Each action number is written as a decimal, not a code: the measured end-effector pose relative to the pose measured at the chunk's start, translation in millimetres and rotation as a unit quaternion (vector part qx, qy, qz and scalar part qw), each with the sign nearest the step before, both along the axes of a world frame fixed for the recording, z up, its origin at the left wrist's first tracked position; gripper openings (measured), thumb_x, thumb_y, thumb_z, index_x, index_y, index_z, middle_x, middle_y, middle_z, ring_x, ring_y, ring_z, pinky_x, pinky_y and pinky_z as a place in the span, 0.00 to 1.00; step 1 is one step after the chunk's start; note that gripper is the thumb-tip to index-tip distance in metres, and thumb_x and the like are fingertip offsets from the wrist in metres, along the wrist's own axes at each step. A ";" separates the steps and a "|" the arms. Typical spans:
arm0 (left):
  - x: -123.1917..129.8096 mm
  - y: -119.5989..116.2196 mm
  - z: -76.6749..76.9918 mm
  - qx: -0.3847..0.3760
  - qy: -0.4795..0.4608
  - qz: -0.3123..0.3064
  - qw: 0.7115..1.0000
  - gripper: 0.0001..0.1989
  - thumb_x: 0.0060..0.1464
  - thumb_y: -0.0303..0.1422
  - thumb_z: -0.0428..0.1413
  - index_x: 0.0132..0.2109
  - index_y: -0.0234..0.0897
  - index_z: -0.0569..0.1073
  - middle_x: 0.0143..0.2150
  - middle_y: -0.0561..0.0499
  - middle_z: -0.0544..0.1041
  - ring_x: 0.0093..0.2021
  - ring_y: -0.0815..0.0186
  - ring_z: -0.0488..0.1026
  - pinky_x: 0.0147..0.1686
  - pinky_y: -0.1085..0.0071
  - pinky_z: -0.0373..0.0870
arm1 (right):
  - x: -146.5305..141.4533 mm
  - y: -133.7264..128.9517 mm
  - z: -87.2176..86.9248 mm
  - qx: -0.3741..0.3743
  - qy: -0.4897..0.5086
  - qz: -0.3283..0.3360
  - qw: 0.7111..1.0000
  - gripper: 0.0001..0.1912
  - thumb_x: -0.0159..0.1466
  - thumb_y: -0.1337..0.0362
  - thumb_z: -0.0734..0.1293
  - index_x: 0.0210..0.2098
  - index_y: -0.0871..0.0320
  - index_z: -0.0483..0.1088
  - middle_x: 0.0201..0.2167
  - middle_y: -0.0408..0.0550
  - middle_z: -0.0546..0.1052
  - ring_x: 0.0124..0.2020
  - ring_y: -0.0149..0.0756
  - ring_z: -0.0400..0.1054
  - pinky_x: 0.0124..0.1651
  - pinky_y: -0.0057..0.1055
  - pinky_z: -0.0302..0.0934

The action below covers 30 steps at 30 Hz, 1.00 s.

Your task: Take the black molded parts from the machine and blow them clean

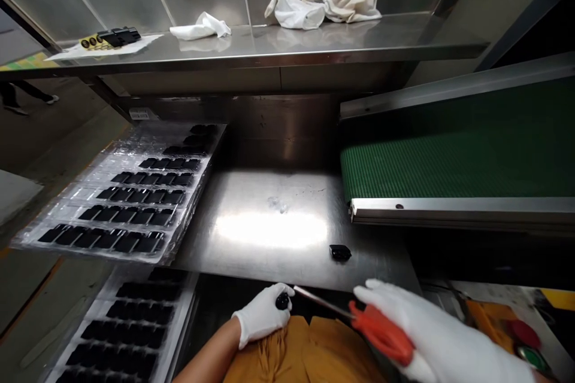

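Note:
My left hand (265, 314), in a white glove, is closed around a small black part (283, 301) close to my body. My right hand (404, 317), also gloved in white, grips a tool with a red handle (381, 332) and a long, thin metal shaft; its exact kind is unclear. The shaft points left, and its tip appears beside the fingers of my left hand. Another black part (340, 252) lies by itself on the steel table (251, 197), ahead of my right hand.
At left, a clear plastic tray (157, 251) holds rows of black parts, with another filled tray (101, 311) lower down. A green conveyor belt (449, 155) rises on the right. White cloths (296, 10) lie on the steel shelf (269, 54). A red button (523, 335) sits at lower right.

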<state>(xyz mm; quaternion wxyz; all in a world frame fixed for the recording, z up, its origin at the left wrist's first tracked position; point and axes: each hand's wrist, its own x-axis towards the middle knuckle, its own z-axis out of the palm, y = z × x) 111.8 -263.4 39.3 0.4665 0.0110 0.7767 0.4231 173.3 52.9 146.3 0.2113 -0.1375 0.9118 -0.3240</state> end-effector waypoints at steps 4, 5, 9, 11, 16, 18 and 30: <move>8.1 -4.1 -71.9 -0.021 -0.052 0.027 0.998 0.24 0.36 0.21 0.54 0.46 0.35 0.71 0.34 0.54 0.73 0.32 0.69 0.67 0.34 0.73 0.64 | 7.2 -32.1 -27.4 0.040 -0.172 0.043 0.983 0.15 0.57 0.56 0.61 0.39 0.55 0.72 0.34 0.50 0.78 0.34 0.42 0.71 0.36 0.34 0.61; 10.4 -1.7 -88.0 -0.034 -0.069 0.041 0.996 0.26 0.34 0.19 0.53 0.46 0.34 0.71 0.33 0.55 0.72 0.31 0.70 0.67 0.33 0.74 0.63 | 8.4 -36.2 -37.0 0.062 -0.191 0.044 0.979 0.13 0.57 0.57 0.62 0.37 0.55 0.72 0.32 0.50 0.77 0.32 0.42 0.71 0.34 0.34 0.59; 21.2 11.8 -134.4 -0.062 -0.083 0.046 0.994 0.28 0.29 0.15 0.52 0.43 0.33 0.72 0.29 0.57 0.69 0.29 0.72 0.65 0.31 0.75 0.62 | 5.9 -47.4 -71.6 0.145 -0.193 0.073 0.968 0.10 0.54 0.64 0.62 0.34 0.56 0.72 0.32 0.53 0.78 0.34 0.48 0.73 0.33 0.36 0.57; 26.4 15.9 -146.7 -0.059 -0.085 0.032 0.994 0.29 0.27 0.14 0.52 0.42 0.34 0.73 0.27 0.59 0.68 0.28 0.72 0.64 0.31 0.75 0.61 | 1.5 -51.5 -84.1 0.187 -0.187 0.093 0.960 0.11 0.54 0.66 0.62 0.34 0.57 0.73 0.34 0.56 0.79 0.37 0.52 0.74 0.35 0.38 0.59; 33.7 13.7 -160.8 -0.059 -0.071 -0.002 0.996 0.31 0.25 0.12 0.51 0.41 0.35 0.74 0.28 0.59 0.69 0.29 0.72 0.64 0.31 0.75 0.61 | -1.5 -48.3 -104.3 0.265 -0.206 0.095 0.937 0.12 0.55 0.67 0.62 0.35 0.60 0.76 0.35 0.61 0.80 0.38 0.56 0.76 0.37 0.41 0.62; 34.6 12.3 -164.2 -0.060 -0.071 -0.009 0.996 0.30 0.25 0.13 0.51 0.41 0.36 0.74 0.28 0.58 0.69 0.28 0.72 0.63 0.29 0.76 0.60 | 1.3 -43.1 -106.8 0.254 -0.203 0.078 0.942 0.11 0.55 0.67 0.62 0.34 0.59 0.75 0.35 0.59 0.80 0.38 0.55 0.76 0.36 0.40 0.62; 28.1 16.9 -178.6 -0.032 -0.087 -0.042 0.995 0.29 0.24 0.12 0.48 0.38 0.35 0.74 0.27 0.60 0.68 0.26 0.73 0.63 0.27 0.76 0.59 | 4.8 -53.1 -98.9 0.232 -0.209 0.043 0.949 0.12 0.57 0.66 0.62 0.35 0.60 0.75 0.35 0.60 0.80 0.38 0.54 0.76 0.36 0.39 0.62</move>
